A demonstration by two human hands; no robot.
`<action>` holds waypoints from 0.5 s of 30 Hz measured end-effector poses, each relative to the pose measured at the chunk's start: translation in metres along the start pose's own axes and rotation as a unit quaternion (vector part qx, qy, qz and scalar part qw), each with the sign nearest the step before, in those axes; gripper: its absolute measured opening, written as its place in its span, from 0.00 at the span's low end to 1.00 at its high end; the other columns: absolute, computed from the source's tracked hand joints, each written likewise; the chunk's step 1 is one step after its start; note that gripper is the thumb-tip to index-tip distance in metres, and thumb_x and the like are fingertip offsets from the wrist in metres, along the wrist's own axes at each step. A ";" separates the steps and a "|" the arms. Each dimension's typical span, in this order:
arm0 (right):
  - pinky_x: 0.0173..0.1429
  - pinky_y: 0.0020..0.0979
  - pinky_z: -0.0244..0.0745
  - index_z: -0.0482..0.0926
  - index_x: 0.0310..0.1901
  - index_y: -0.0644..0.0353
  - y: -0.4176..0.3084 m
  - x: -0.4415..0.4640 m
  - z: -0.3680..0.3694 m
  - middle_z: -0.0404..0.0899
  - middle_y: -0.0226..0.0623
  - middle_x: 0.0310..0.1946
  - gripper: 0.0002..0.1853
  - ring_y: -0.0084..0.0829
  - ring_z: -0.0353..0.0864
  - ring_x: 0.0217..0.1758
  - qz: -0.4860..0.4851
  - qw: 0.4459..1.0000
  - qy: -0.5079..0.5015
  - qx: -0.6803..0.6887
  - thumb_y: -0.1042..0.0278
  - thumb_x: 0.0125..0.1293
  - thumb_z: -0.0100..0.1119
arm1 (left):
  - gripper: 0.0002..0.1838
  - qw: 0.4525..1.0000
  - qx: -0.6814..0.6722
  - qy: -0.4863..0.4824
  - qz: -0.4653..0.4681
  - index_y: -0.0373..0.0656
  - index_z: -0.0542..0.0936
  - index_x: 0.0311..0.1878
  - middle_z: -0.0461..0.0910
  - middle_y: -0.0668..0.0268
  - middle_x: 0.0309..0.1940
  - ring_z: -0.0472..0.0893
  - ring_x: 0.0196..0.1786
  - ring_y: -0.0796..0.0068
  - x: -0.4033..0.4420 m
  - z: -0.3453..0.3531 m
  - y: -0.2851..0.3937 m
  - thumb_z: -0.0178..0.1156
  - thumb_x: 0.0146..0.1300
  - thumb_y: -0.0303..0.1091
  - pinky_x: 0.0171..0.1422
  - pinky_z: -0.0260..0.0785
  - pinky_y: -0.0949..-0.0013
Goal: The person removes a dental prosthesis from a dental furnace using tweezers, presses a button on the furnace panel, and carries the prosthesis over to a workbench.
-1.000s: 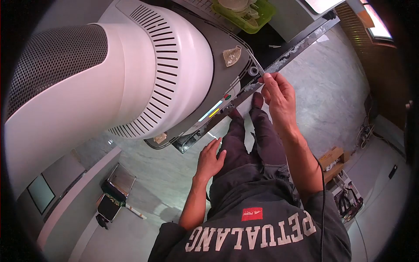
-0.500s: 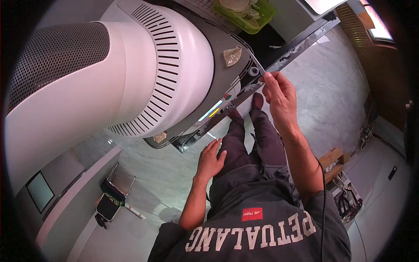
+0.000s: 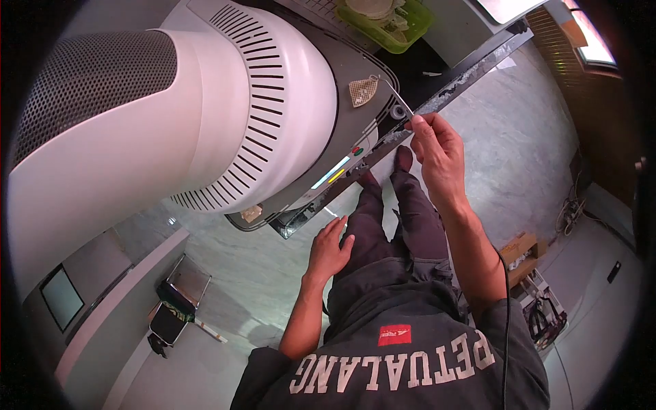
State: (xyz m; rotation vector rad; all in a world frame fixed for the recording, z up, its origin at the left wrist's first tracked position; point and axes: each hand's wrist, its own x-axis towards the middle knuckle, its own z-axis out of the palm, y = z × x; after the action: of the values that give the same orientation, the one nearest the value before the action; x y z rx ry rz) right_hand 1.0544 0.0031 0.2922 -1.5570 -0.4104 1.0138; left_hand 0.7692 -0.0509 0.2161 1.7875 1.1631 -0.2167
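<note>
My right hand (image 3: 439,152) is closed around one end of slim metal tweezers (image 3: 398,97). Their far tip is at the edge of a small beige honeycomb tray (image 3: 363,92), which lies on the grey top of a white machine (image 3: 294,102); whether the tip grips the tray I cannot tell. A small pale round piece (image 3: 398,111) sits just beside the tweezers. Lower down, my left hand (image 3: 331,247) hangs in front of my thigh, fingers stretched out and holding nothing.
The machine's tall vented body fills the upper left, with a lit display (image 3: 331,173) along its front edge. A green basket (image 3: 396,41) stands behind. A beige piece (image 3: 251,213) lies on the machine's near left corner. A cardboard box (image 3: 519,253) is on the right.
The tweezers' tip has moved a little left, to the honeycomb tray's edge. My left hand has stayed where it was.
</note>
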 end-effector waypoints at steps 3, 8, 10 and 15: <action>0.27 0.21 0.53 0.78 0.35 0.64 -0.002 -0.003 0.001 0.66 0.19 0.22 0.14 0.12 0.60 0.25 0.000 1.000 -0.001 0.001 0.61 0.74 0.55 | 0.27 1.000 0.001 0.000 0.000 0.37 0.71 0.67 0.72 0.50 0.65 0.71 0.67 0.51 0.000 0.000 0.000 0.60 0.66 0.37 0.72 0.62 0.57; 0.27 0.21 0.52 0.78 0.35 0.64 0.000 -0.004 -0.001 0.65 0.19 0.21 0.14 0.12 0.58 0.24 0.002 1.000 -0.013 0.013 0.61 0.74 0.55 | 0.27 1.000 0.003 0.000 0.001 0.37 0.70 0.67 0.72 0.50 0.65 0.71 0.67 0.51 0.001 0.000 -0.001 0.60 0.66 0.38 0.72 0.62 0.57; 0.27 0.21 0.51 0.78 0.35 0.64 0.002 -0.005 -0.001 0.64 0.19 0.21 0.14 0.12 0.57 0.24 0.001 1.000 -0.015 0.015 0.61 0.74 0.55 | 0.27 1.000 0.004 0.000 0.002 0.37 0.70 0.67 0.72 0.50 0.65 0.71 0.68 0.51 0.001 0.000 -0.002 0.59 0.66 0.37 0.72 0.62 0.57; 0.27 0.21 0.51 0.77 0.35 0.64 0.001 -0.006 -0.002 0.64 0.19 0.21 0.14 0.12 0.58 0.24 -0.001 1.000 -0.018 0.010 0.60 0.74 0.56 | 0.27 1.000 0.005 -0.001 0.001 0.36 0.70 0.66 0.72 0.50 0.64 0.71 0.67 0.51 0.002 0.001 -0.002 0.59 0.66 0.37 0.72 0.62 0.57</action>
State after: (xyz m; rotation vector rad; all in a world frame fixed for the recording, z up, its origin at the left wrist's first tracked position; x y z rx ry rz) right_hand 1.0524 -0.0030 0.2933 -1.5212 -0.4260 1.0434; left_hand 0.7690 -0.0503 0.2135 1.7971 1.1600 -0.2238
